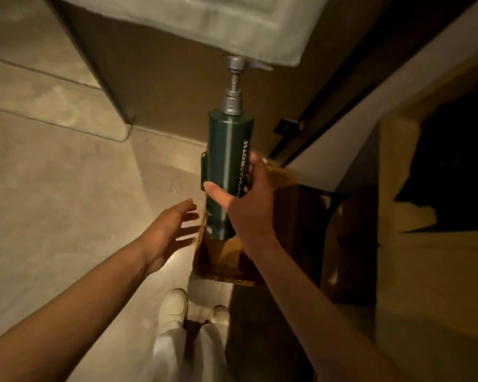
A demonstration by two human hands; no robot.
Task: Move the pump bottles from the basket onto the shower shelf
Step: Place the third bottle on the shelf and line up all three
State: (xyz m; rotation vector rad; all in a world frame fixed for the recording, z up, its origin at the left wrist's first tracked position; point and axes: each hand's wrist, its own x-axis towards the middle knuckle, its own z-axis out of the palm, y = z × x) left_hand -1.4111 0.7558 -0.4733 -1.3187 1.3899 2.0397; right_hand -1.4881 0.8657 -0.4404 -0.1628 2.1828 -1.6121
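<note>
A tall dark green pump bottle [226, 161] with a silver pump head is held upright in the air by my right hand [250, 208], thumb across its front and fingers around the right side. Directly below it on the floor sits a woven yellow-brown basket [218, 271]; its inside is dark and I cannot tell what it holds. My left hand [167, 232] hovers just left of the bottle's base with its fingers spread, holding nothing. No shower shelf is in view.
A pale towel [193, 20] hangs above the pump head. A glass panel edge [122, 117] stands left on the tiled floor. A dark door frame [329, 106] runs diagonally at right, with a dark wooden stool [315, 230] beside the basket. My white shoes [177, 307] show below.
</note>
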